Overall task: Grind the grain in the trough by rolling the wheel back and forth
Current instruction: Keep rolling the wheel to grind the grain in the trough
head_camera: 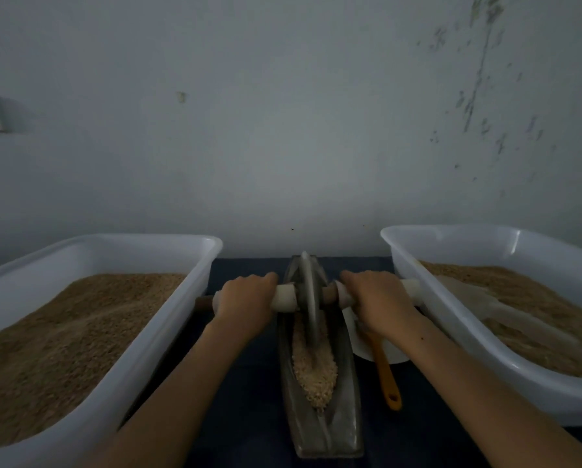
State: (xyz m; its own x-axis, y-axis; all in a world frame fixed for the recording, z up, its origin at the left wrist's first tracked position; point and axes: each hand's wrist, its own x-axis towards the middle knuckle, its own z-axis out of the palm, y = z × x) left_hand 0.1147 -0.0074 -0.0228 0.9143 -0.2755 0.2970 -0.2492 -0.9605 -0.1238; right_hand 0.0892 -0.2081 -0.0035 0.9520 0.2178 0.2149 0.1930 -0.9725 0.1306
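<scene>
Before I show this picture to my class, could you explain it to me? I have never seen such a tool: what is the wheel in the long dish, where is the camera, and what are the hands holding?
The camera sits on the person's head, looking down at their own arms. In the middle lies a narrow metal trough with pale grain in it. A metal wheel stands upright in the trough on an axle. The left hand and right hand each grip a white handle on that axle. White tubs of brown grain stand on the left and right. An orange utensil handle lies beside the trough.
</scene>
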